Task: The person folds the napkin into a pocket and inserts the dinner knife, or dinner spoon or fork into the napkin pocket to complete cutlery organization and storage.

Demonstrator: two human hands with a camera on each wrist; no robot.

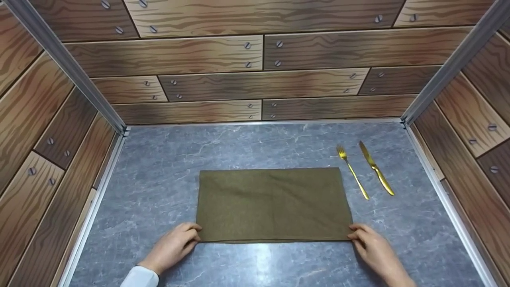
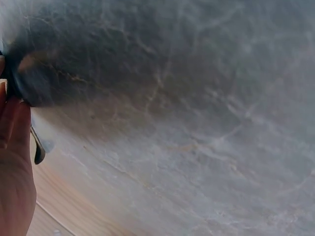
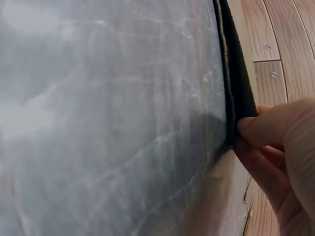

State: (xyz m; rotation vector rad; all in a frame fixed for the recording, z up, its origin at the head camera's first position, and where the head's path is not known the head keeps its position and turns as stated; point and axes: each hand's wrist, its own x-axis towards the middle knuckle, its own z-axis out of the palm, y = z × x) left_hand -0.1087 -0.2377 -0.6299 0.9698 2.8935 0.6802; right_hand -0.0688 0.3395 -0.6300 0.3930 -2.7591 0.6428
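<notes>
A folded olive-brown cloth (image 1: 275, 205) lies on the grey marbled surface, its near edge showing more than one layer. At its near left corner my left hand (image 1: 175, 244) pinches the fabric. My right hand (image 1: 374, 249) holds the near right corner. In the right wrist view, the thumb and fingers of the right hand (image 3: 278, 147) grip the layered edge of the cloth (image 3: 236, 73). Only part of the left hand (image 2: 17, 162) shows in the left wrist view, cut off by the frame, and what lies at its fingertips is dark and unclear.
Right of the cloth lie a gold fork (image 1: 352, 171) and a gold knife (image 1: 376, 167), side by side and slanted. Wood-patterned panels (image 1: 215, 52) wall the back and both sides, with metal rails (image 1: 85, 223) along the edges of the marbled surface (image 1: 159, 147).
</notes>
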